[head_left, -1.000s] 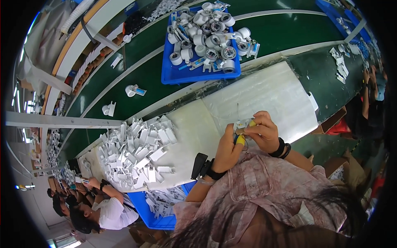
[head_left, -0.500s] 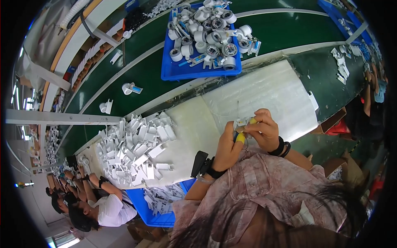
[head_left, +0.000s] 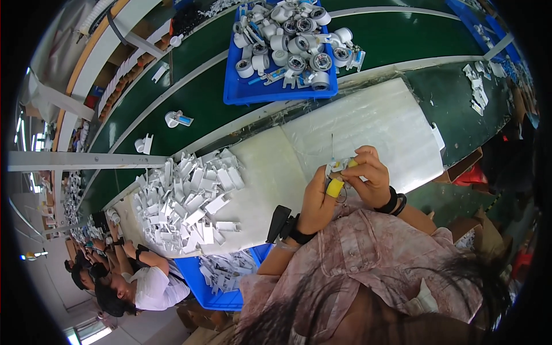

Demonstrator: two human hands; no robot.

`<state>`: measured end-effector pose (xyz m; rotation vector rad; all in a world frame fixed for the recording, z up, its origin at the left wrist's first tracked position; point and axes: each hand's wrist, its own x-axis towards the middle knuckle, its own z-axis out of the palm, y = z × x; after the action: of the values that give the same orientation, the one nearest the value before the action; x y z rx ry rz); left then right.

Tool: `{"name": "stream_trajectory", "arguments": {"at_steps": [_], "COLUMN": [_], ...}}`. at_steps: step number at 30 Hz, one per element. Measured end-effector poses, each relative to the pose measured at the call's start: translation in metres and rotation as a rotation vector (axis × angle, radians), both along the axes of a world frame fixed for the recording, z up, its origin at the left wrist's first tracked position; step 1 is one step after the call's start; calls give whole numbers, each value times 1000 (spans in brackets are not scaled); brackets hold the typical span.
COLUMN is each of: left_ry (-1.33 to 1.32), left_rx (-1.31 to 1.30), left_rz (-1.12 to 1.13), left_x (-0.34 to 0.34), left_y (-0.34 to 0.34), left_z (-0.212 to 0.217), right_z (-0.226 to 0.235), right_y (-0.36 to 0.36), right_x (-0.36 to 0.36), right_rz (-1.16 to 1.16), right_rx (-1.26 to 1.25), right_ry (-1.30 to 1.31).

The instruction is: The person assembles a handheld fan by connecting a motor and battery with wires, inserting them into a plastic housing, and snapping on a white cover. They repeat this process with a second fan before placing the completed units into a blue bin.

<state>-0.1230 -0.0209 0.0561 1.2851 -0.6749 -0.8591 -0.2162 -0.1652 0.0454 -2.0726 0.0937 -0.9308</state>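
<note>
- Along a green conveyor belt (head_left: 207,98), a white padded worktable (head_left: 345,132) holds a heap of white plastic brackets (head_left: 184,201).
- Left hand (head_left: 318,201) and right hand (head_left: 371,175) both pinch a small white-and-yellow part (head_left: 338,172) above the worktable.

A heap of white plastic clips (head_left: 187,201) is blocking the pale worktop (head_left: 374,123) on the left, while bare sheet is lying open ahead of both hands. A blue tray of white round parts (head_left: 282,52) is occupying the green belt (head_left: 397,40) beyond.
</note>
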Motion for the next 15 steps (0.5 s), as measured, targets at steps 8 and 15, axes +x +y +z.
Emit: {"name": "stream_trajectory", "arguments": {"at_steps": [8, 15], "left_ry": [11, -213], "left_rx": [76, 245], "left_rz": [54, 71], "left_x": [-4, 1], "left_y": [1, 4], "left_z": [-2, 2], "right_z": [-9, -5], "right_y": [6, 10], "right_x": [-4, -2], "right_rz": [-12, -19], "right_rx": [9, -50], "right_ry": [13, 45]}}
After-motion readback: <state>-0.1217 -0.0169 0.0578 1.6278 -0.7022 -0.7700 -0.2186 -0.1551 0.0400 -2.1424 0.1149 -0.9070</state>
